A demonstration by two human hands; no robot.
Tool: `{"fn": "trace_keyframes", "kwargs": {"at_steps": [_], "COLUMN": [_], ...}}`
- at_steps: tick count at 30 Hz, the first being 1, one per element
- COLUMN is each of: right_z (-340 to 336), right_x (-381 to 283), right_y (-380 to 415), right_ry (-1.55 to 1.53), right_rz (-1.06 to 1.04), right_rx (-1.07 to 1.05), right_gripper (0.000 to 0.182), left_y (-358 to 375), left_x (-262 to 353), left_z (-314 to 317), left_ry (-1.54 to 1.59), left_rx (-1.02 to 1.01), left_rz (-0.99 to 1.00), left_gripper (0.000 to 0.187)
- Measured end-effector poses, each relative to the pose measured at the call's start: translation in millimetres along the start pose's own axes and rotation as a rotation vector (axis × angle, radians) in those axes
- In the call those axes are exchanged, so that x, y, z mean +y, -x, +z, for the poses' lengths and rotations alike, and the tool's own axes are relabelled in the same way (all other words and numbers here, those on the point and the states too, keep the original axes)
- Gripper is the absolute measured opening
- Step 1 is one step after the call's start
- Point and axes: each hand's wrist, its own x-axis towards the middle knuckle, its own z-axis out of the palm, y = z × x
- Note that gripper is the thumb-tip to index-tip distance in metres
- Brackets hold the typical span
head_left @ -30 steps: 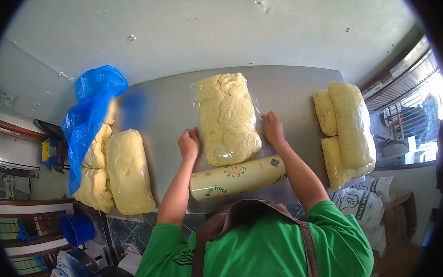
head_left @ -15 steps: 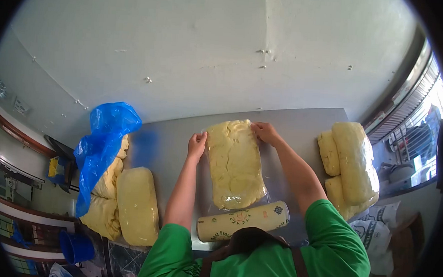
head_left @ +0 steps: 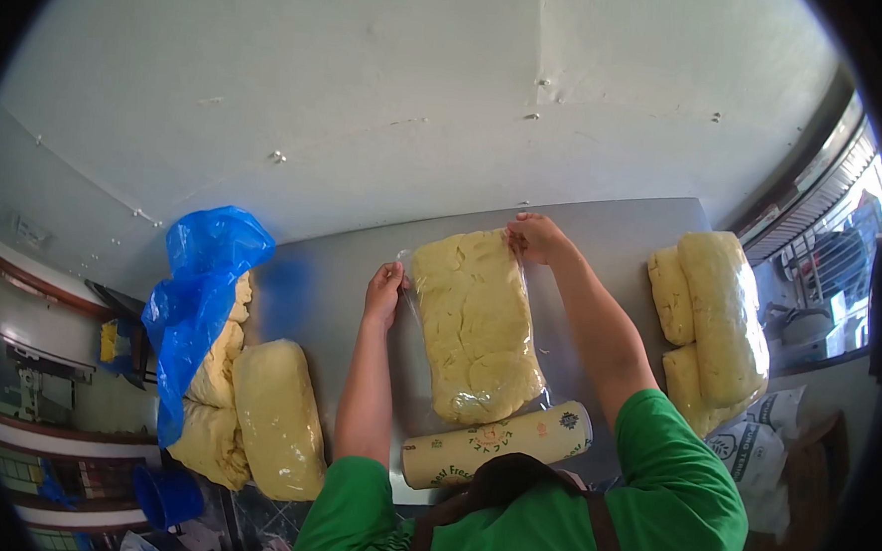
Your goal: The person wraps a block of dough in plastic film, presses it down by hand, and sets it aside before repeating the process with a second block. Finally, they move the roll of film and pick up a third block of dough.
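Note:
A pale yellow block of dough point(head_left: 473, 322) lies on the metal table in front of me, with clear cling film point(head_left: 408, 274) under it and along its sides. At the block's left side, my left hand point(head_left: 386, 288) is closed, pinching the film's edge a little apart from the dough. My right hand point(head_left: 535, 238) pinches film at the far right corner, close against the block. Between the block and my body lies a printed cling film roll point(head_left: 497, 446), partly hidden by my apron.
On the left, a wrapped dough block point(head_left: 279, 422) lies beside rougher dough pieces point(head_left: 211, 433) partly under a blue plastic bag point(head_left: 195, 308). More wrapped dough point(head_left: 723, 320) is stacked at the right end of the metal table point(head_left: 357, 361). A wall point(head_left: 402, 64) rises behind the table.
My left hand has drawn the film out to the left, away from the dough. My right hand has shifted slightly up at the far corner. The view has tilted a little.

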Motion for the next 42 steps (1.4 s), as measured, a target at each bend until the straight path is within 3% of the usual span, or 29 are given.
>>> {"fn": "trace_keyframes", "kwargs": {"at_steps": [3,4,6,8,11,14,17,20,23,26,27,29,31,33,36,38,39,42], "right_z": [-16.9,-20.1,-11.1,-24.5,-39.8,5.0,-8.0,-20.3,-0.5,2.6,-4.9,-23.9,-29.6,-0.7,-7.1,-4.1,3.0,15.3], "right_x": [0.7,1.7,-10.5,-18.7,-29.2,-46.2,-25.4,-15.1,-5.6,-4.4,-7.3,-26.6,-33.7,-55.8,-36.7,-21.0,-17.1,-8.1], "right_y": [-46.6,-56.9,-39.8,-56.3,-50.9,31.1,21.6,-2.3,2.7,-29.2,-40.6,-58.0,-63.9,6.6,-4.0,-6.6,-5.1,-12.5], "right_ry": [0.383,0.378,-0.236,-0.269,0.247,1.067,1.375,0.688,0.085,-0.263,-0.309,-0.376,0.166,0.889,1.338,0.912,0.561,0.295], "right_rz": [-0.003,0.050,0.289,0.289,0.110,0.157,-0.274,0.031,0.124,0.351,0.311,0.225,0.159,0.194,-0.071,-0.139,0.036,0.134], "right_rx": [-0.043,-0.037,0.111,0.082,0.129,-0.062,-0.054,-0.160,-0.085,0.039,0.080,0.154,0.096,-0.067,-0.204,-0.125,-0.054,0.115], "right_gripper": [0.016,0.018,0.025,0.030,0.034,0.027,0.028,0.026,0.015,0.008,0.011,0.018,0.022,0.039,0.058,0.040,0.035,0.027], "left_y": [-4.2,-6.1,-8.9,-10.6,-7.4,-11.5,-10.1,-10.0,-12.4,-13.6,-11.9,-12.7,-15.9,-18.9,-18.3,-15.8,-13.5,-15.2], "left_x": [0.1,-1.8,-4.0,-6.2,-8.7,-13.9,-11.0,-10.9,-13.2,-13.2,-12.3,-13.4,-16.4,-21.0,-21.5,-18.2,-15.6,-17.1], "left_z": [11.3,13.2,13.8,17.6,13.4,15.4,15.4,18.7,20.4,16.2,16.9,18.4,15.6,15.7,17.8,16.9,18.0,18.0], "left_ry": [0.042,0.057,0.002,-0.033,-0.071,-0.090,-0.108,-0.125,-0.140,-0.169,-0.185,-0.186,-0.178,-0.179,-0.205,-0.189,-0.195,-0.211], "left_rx": [0.069,0.088,0.122,0.150,0.179,0.173,0.181,0.191,0.197,0.203,0.214,0.227,0.219,0.225,0.236,0.234,0.231,0.236], "left_rz": [-0.012,-0.016,0.006,0.025,0.043,0.063,0.072,0.098,0.118,0.103,0.094,0.090,0.095,0.118,0.112,0.099,0.101,0.119], "left_gripper": [0.021,0.021,0.020,0.020,0.020,0.019,0.020,0.021,0.022,0.023,0.024,0.024,0.025,0.024,0.025,0.026,0.027,0.026]}}
